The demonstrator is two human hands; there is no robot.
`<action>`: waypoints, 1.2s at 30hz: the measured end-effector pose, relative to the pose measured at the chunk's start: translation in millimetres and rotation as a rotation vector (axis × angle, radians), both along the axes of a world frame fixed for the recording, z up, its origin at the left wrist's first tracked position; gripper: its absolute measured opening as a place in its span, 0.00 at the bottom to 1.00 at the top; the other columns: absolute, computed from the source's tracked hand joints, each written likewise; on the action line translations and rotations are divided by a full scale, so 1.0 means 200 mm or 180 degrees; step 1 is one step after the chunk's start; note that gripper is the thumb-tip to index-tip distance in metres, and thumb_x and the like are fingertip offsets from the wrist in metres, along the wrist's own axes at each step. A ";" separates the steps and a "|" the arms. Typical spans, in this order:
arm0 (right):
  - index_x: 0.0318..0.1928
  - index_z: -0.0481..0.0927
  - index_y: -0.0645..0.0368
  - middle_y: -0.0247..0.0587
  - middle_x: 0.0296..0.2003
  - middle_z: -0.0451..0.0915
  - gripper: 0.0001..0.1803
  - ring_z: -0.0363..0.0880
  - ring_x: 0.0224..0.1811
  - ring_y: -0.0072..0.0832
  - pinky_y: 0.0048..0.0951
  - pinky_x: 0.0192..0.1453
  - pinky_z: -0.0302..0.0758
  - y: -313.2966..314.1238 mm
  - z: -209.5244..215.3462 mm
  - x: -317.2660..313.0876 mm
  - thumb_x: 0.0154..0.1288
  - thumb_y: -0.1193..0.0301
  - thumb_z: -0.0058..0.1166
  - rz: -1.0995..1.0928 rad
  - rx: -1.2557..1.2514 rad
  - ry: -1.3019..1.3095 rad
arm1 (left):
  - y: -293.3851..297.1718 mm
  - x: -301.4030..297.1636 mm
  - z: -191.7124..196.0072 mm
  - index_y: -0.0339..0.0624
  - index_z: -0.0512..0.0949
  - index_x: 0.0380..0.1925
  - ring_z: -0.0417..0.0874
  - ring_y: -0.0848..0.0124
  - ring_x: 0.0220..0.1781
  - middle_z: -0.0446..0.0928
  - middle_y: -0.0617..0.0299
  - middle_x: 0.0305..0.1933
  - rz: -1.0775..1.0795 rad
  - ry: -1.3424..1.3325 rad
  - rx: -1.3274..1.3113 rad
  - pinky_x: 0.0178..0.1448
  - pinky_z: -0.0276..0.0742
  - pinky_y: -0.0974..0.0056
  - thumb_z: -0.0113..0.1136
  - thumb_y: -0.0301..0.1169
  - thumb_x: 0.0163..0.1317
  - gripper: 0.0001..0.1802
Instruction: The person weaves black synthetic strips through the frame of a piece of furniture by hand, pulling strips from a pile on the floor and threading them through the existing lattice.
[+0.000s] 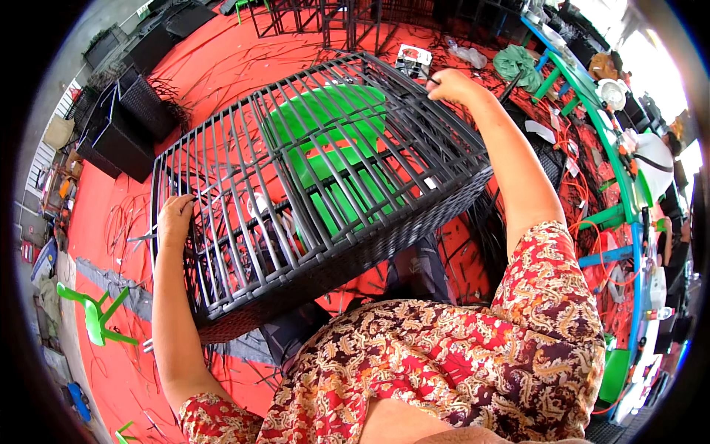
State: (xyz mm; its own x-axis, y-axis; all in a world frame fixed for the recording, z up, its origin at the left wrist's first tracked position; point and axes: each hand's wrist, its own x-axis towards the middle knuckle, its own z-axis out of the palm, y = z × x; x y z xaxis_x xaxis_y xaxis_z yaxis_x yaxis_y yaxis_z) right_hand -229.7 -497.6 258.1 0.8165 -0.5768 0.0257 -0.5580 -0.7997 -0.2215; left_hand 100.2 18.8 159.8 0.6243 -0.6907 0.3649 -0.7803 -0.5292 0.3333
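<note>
A black wicker furniture frame (287, 198) lies tilted in front of me, with slats of round plastic strip across its top and a woven side facing me. My left hand (175, 216) is closed over the frame's left edge; loose strip ends (142, 237) stick out beside it. Beyond the frame's far right corner, my right hand (452, 86) is raised with its fingers pinched on a dark strip, mostly hidden by the fingers. Through the slats shows a bright green plastic chair (336, 111) beneath the frame.
Scraps of black strip litter the red floor covering (222, 70). Dark woven pieces (122, 126) stand at the left, near an overturned green stool (96, 317). A green and blue metal rack (600, 129) runs along the right. Green cloth (516, 68) lies at the far right.
</note>
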 end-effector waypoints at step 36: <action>0.53 0.71 0.49 0.39 0.37 0.78 0.19 0.74 0.19 0.24 0.28 0.13 0.62 -0.45 -0.29 -1.24 0.60 0.70 0.40 -0.2179 0.0757 -0.1541 | 0.15 0.36 -0.24 0.38 0.77 0.40 0.77 0.63 0.41 0.76 0.54 0.41 -0.0188 0.0395 0.0080 0.48 0.70 0.64 0.52 0.30 0.58 0.12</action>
